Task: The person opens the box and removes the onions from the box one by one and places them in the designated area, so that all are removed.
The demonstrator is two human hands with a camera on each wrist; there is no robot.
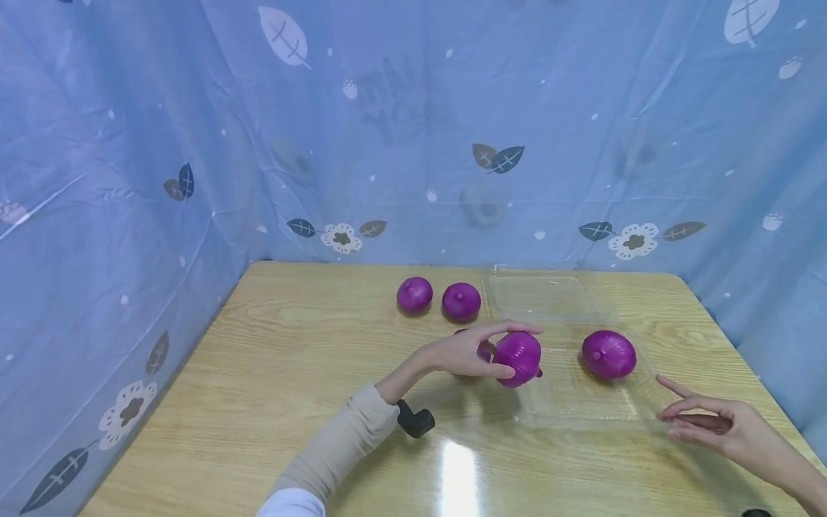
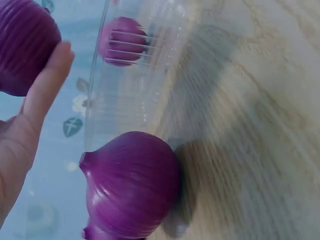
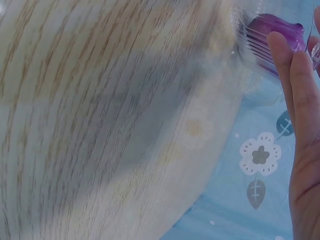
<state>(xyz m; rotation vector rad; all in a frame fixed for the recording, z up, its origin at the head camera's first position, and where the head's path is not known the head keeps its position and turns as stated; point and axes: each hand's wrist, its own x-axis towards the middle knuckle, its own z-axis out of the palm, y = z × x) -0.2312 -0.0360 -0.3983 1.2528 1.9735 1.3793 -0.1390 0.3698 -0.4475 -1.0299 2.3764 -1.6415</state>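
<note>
My left hand (image 1: 468, 352) grips a purple onion (image 1: 519, 359) above the left side of a clear plastic container (image 1: 575, 409). Its fingers lie over the top and the thumb is at the near side. Another onion (image 1: 609, 354) sits inside the container, toward the right. My right hand (image 1: 730, 427) is at the container's near right corner, where fingers and thumb pinch the thin clear rim. In the right wrist view, two fingers (image 3: 305, 95) stretch along the outside of the wall. Behind my left hand, one more onion (image 1: 483, 350) is mostly hidden.
Two onions (image 1: 414, 295) stand side by side at the back of the wooden table (image 1: 310, 345). The container's clear lid (image 1: 539, 294) spreads behind its base. Blue patterned cloth (image 1: 413, 143) hangs around the table. A black object (image 1: 416, 420) is by my left wrist.
</note>
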